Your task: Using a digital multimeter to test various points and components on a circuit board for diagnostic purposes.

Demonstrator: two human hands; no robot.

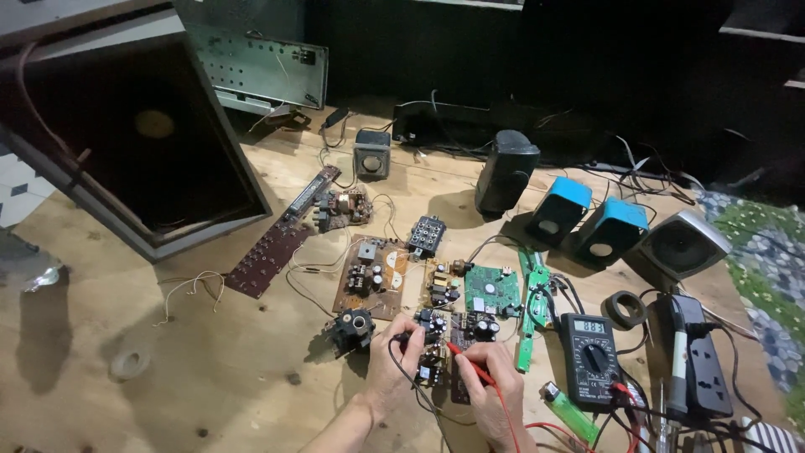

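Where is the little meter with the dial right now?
In the head view, the black multimeter lies on the wooden table at lower right, just right of the right hand, beside a green lighter.

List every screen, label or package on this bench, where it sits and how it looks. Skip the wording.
Multimeter: right of the right hand, black upright box, pale grey screen on top, round dial below.
Power strip: far right on the table, black block with sockets; any label is too small to tell.
Lighter: below the multimeter, green, slim; no label is legible.
No packages or signs show.
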